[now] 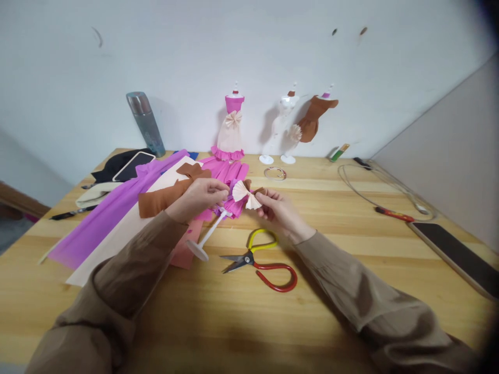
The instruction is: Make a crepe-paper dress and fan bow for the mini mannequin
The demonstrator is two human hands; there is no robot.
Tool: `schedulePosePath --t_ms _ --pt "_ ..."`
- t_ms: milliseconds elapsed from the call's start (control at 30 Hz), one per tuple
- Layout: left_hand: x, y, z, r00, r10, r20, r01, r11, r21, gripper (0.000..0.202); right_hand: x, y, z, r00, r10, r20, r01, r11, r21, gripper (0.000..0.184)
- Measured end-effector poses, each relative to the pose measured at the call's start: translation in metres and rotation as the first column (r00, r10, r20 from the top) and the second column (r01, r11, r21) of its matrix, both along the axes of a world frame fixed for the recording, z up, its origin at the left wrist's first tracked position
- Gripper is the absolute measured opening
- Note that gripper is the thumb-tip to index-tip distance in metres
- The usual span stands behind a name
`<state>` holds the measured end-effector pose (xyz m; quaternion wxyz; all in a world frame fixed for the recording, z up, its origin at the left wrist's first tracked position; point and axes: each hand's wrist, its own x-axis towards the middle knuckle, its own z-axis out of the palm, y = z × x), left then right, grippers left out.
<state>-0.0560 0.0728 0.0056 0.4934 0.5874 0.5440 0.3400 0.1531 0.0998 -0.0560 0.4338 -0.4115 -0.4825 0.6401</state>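
My left hand [200, 196] is closed on a small mannequin wrapped in pink pleated paper [230, 203]; its white stand [202, 244] tilts down toward the table. My right hand [275, 206] pinches a cream fan-shaped paper bow [245, 195] against the mannequin. Scissors [259, 262] with one yellow and one red handle lie open on the wooden table [351, 249] just in front of my hands.
Purple [113, 208], cream and brown paper sheets lie at left. By the wall stand a pink-dressed mannequin [232, 127], a white one [280, 124], a brown-dressed one [312, 122] and a grey flask [146, 123]. A tape ring [275, 173], cable [382, 187] and dark tablet [456, 254] lie at right.
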Motion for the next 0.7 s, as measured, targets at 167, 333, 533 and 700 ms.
schedulePosePath --t_ms 167,333,533,700 --pt "-0.005 0.004 -0.003 0.995 0.083 0.051 -0.084 0.996 0.009 0.013 -0.006 0.009 -0.011 0.999 -0.045 -0.012 0.045 0.999 0.006 0.037" --pt "-0.008 0.007 -0.006 0.996 0.071 0.05 -0.072 0.997 0.025 0.009 -0.01 0.011 -0.019 1.0 -0.031 -0.005 0.031 0.999 0.042 0.04" --pt "-0.008 0.007 -0.003 0.994 0.079 0.071 -0.079 0.997 0.0 0.008 -0.014 0.016 -0.024 0.998 0.062 0.019 -0.063 0.996 0.059 0.041" --pt "-0.007 0.004 0.002 0.997 0.069 0.047 -0.069 0.998 -0.005 0.011 -0.016 0.021 -0.026 0.996 0.074 0.056 -0.077 0.995 0.065 0.043"
